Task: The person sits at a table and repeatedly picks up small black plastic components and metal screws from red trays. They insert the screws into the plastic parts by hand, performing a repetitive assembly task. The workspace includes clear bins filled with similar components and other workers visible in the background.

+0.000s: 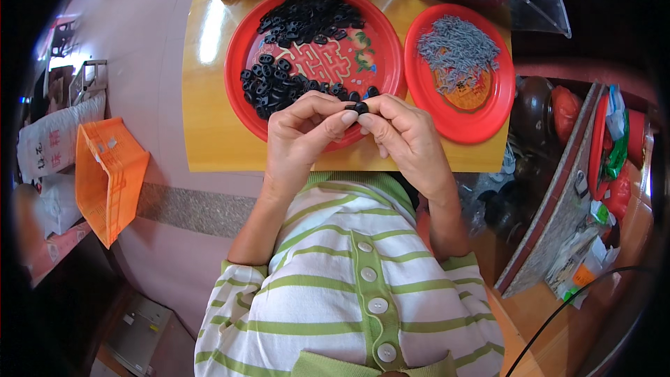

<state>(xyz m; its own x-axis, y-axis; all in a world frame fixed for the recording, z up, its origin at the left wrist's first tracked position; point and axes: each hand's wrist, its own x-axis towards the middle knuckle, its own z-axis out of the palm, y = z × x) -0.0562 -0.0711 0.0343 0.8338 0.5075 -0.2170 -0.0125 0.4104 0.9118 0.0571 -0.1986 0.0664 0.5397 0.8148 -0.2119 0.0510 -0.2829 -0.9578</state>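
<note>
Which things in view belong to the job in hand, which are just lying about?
Job, by the look of it:
small black piece, between left hand and right hand
black pieces on round red tray
thin grey pins on second red tray

Likely lying about:
orange crate
white sack

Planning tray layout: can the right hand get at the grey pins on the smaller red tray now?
Probably yes: the right hand is just beside the smaller red tray, and nothing visible blocks the grey pins. It's occupied, though, holding a small black part with the left hand.
</note>
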